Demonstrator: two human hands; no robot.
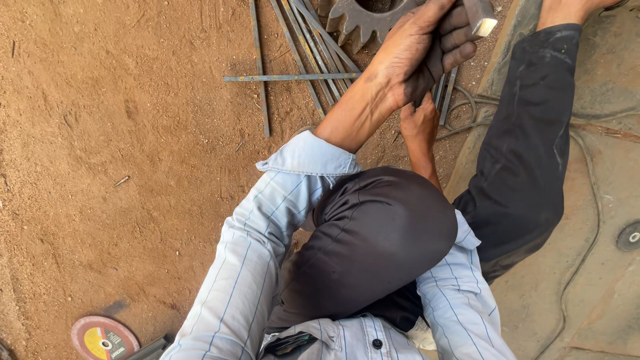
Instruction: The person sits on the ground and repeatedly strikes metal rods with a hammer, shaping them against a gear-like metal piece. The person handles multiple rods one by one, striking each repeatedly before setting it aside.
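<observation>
The left hand [420,50] is closed around a short square-ended grey metal bar [481,17], whose cut end pokes out past the fingers at the top of the view. Just beside that fist, up and to its left, lies a large rusty toothed steel gear [357,20], resting on a bundle of thin grey steel rods [313,50] spread across the reddish dirt ground [120,133]. The right hand [419,123] sits directly below the left one, partly tucked under the wrist (whether it grips anything cannot be told). A red round grinding disc [103,339] lies well apart, near the lower left corner.
</observation>
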